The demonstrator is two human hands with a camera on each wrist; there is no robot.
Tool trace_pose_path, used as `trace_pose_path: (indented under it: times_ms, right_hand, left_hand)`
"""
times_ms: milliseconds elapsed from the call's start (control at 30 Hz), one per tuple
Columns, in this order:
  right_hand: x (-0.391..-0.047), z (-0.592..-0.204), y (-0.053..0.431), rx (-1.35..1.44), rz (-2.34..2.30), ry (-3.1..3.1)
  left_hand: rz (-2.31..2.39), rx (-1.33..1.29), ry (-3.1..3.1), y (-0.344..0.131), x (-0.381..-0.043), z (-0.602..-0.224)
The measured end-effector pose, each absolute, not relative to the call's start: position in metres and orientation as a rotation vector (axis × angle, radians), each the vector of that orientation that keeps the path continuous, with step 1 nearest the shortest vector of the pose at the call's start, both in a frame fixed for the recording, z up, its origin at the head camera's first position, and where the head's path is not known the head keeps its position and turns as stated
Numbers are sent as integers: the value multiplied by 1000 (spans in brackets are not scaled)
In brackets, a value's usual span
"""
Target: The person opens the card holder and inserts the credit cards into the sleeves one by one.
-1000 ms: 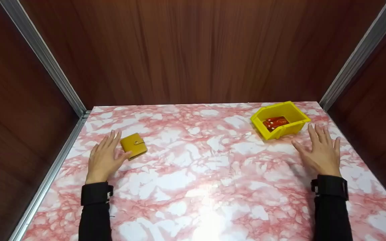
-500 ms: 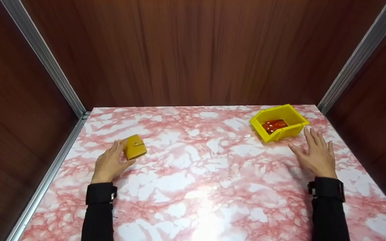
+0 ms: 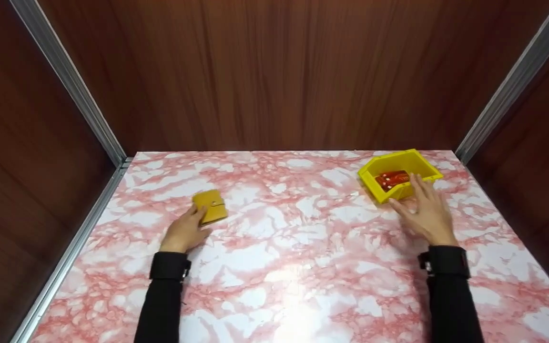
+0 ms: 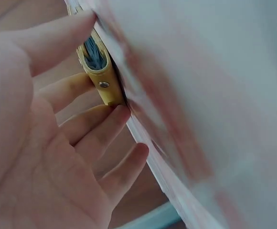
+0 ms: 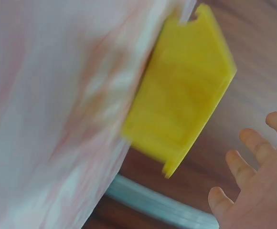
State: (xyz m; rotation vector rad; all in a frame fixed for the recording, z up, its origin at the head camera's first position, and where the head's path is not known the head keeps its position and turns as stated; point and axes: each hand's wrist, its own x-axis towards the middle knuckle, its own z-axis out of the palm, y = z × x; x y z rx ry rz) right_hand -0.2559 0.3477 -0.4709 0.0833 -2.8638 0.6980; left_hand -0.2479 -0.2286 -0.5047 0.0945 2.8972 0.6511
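Observation:
A yellow wallet (image 3: 211, 204) with a snap strap lies at the left of the table, held by my left hand (image 3: 185, 233) at its near left side. In the left wrist view, the thumb is at one edge of the wallet (image 4: 106, 86) and other fingers are against its spine; dark inner leaves show between the covers. My right hand (image 3: 429, 216) hovers by the near right side of a yellow bin (image 3: 384, 195), fingers spread and holding nothing. Inside that bin lies a flat, shiny red item (image 3: 392, 179) with white marks; its kind is unclear.
The table (image 3: 274, 247) has a pink and white marbled top. Dark wood panels (image 3: 284, 76) enclose it at the back and both sides, with metal rails (image 3: 84, 95) along the corners.
My left hand has closed on the wallet and shifted it rightward. My right hand has moved left and slightly forward, nearer to the bin. The bin has stayed in place.

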Motion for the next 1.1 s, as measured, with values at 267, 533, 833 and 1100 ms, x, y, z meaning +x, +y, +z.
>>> trace_pose_path:
  times_ms: [267,533,833,1100]
  right_hand:
    - [-280,-480,263,303,693,-2847]
    - [-290,-499,177,433,677,-2899]
    - [-289,-508,154,440,633,-2851]
    - [-289,-509,140,485,423,-2675]
  left_hand:
    - [620,370,2939,-131,-258,-506]
    - [407,730,3006,-41,-262,-505]
    - [335,857,3089,-22,-262,-507]
    - [319,927,3168,-21,-262,-510]
